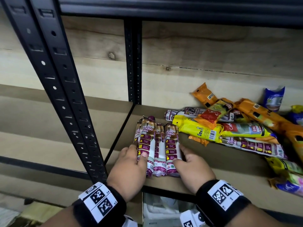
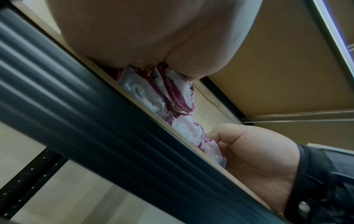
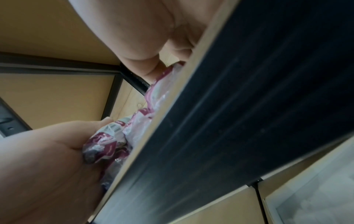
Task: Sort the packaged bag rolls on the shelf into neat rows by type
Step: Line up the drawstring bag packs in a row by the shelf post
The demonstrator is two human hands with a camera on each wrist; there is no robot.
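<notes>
Both hands square up a row of maroon rolls [image 1: 157, 145] at the shelf's [image 1: 213, 164] front left: left hand [image 1: 129, 167] and right hand [image 1: 191, 167] grip its outer sides. Next, probably fetch the matching roll [image 1: 252, 145] from the mixed pile [image 1: 242, 125] on the right.

Purple drawstring rolls [image 1: 157, 145] rowed; mixed rolls [image 1: 237, 126] heaped.
</notes>
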